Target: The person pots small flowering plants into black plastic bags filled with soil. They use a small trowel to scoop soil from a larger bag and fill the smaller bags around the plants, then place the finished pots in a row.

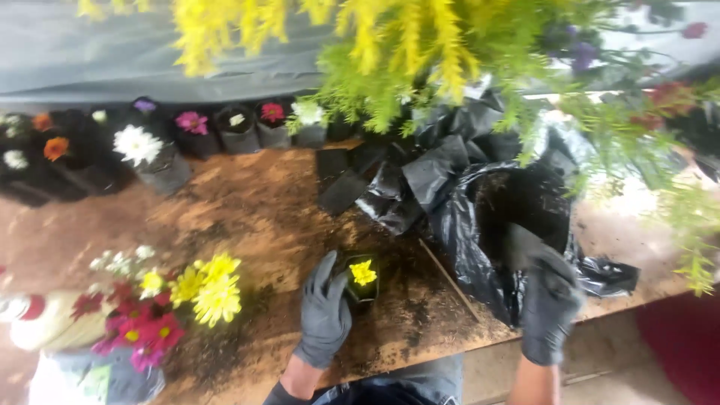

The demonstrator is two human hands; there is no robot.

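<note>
Potting bench, both our hands gloved.
Our left hand (325, 311) grips small black pot (361, 282) with yellow flower (363, 271); right hand (550, 296) holds a dark scoop (519, 245) inside black soil bag (465, 225).

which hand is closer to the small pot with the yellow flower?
Left. The left hand is wrapped around the small black pot with the yellow flower, touching it. The right hand is apart, off to the right at the black soil bag.
</note>
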